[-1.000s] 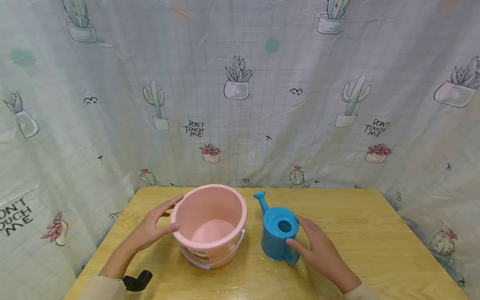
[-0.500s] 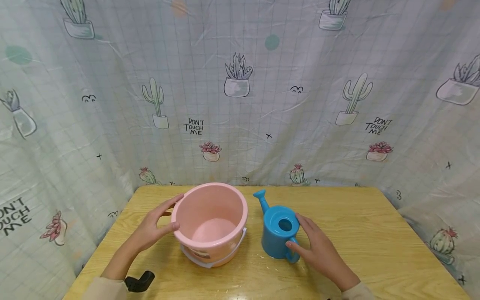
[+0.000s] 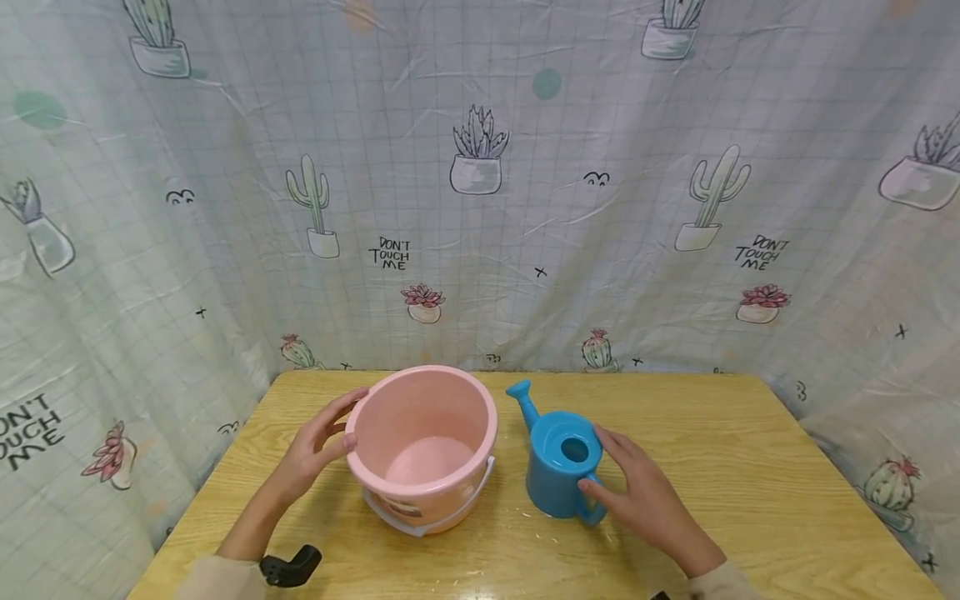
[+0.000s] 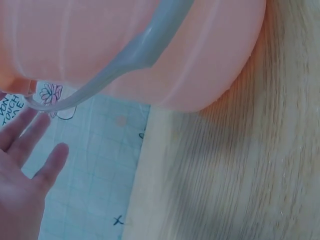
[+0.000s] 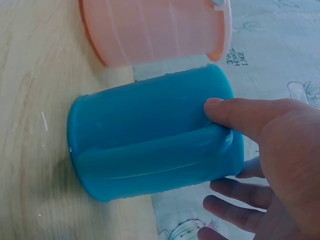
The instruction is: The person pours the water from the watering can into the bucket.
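A pink bucket [image 3: 427, 454] with a pale handle [image 3: 405, 529] stands on the wooden table, its inside bare. My left hand [image 3: 307, 454] lies along its left rim, thumb and fingers spread and fairly straight. In the left wrist view the fingertips [image 4: 37, 122] are close to the rim where the handle joins; whether every finger touches is hidden. To the right stands a blue watering can [image 3: 551, 479], spout toward the back left. My right hand [image 3: 645, 492] rests on its upper right side. In the right wrist view the thumb [image 5: 220, 110] lies on its wall, the other fingers stretched out.
The table [image 3: 697, 467] extends to the right of the can, with a few small white flecks near the front. A black angled piece [image 3: 292, 567] sits beside the left cuff. A cactus-printed curtain [image 3: 540, 208] hangs behind and along both sides.
The left forearm and the black piece have shifted slightly right, and the left thumb has moved a little up the rim. The bucket and watering can stay almost in place. The view has shifted slightly.
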Demonstrator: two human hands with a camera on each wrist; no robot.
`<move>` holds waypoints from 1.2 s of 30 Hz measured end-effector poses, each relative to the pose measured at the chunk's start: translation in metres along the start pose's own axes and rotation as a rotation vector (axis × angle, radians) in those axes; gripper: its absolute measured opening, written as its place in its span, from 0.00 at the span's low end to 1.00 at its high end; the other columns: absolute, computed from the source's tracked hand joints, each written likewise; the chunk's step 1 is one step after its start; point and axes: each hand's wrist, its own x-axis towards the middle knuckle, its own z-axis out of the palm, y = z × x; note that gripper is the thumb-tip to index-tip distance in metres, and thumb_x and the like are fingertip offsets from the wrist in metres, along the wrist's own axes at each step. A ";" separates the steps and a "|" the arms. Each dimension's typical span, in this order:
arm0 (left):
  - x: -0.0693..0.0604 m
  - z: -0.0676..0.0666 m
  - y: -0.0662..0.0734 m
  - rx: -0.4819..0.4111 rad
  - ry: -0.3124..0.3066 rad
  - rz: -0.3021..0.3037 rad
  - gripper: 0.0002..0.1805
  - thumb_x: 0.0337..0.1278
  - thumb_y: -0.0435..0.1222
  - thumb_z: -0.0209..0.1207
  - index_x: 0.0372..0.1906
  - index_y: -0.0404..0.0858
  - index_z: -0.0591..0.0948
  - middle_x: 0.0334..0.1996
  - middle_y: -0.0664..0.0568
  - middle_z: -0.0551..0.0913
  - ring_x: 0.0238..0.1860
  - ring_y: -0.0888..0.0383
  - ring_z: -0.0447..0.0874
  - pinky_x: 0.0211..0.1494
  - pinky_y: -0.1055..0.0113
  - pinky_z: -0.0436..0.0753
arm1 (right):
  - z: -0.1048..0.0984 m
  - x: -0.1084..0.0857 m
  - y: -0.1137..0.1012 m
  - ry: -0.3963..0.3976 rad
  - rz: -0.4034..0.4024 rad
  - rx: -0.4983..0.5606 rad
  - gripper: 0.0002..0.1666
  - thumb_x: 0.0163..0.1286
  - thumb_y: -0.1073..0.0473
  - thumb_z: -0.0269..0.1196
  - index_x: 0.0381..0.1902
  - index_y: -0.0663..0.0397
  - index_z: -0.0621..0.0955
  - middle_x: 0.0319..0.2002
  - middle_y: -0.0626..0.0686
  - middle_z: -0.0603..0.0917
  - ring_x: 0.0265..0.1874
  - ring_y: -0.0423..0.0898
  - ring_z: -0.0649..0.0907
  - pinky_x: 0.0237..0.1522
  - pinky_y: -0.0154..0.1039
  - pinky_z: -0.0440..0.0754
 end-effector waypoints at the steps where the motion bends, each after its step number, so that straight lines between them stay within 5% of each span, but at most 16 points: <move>1: 0.000 0.000 0.000 -0.009 0.010 0.006 0.32 0.64 0.25 0.50 0.73 0.35 0.61 0.72 0.39 0.63 0.70 0.69 0.63 0.64 0.79 0.70 | -0.001 0.001 0.000 0.001 -0.004 0.001 0.48 0.61 0.41 0.67 0.73 0.53 0.63 0.67 0.62 0.71 0.64 0.66 0.72 0.55 0.68 0.74; 11: -0.001 0.007 -0.005 -0.084 0.052 0.075 0.30 0.63 0.21 0.48 0.71 0.29 0.62 0.71 0.34 0.61 0.71 0.66 0.64 0.62 0.76 0.75 | -0.007 0.005 0.004 -0.023 -0.029 -0.010 0.47 0.60 0.46 0.69 0.72 0.55 0.65 0.65 0.63 0.73 0.62 0.67 0.73 0.55 0.68 0.74; 36: -0.001 0.005 0.001 -0.078 0.031 0.045 0.31 0.63 0.22 0.50 0.71 0.32 0.63 0.73 0.36 0.58 0.70 0.65 0.64 0.59 0.72 0.79 | -0.020 0.013 0.011 -0.122 -0.013 0.120 0.49 0.57 0.48 0.72 0.71 0.61 0.66 0.65 0.65 0.73 0.62 0.65 0.74 0.55 0.61 0.78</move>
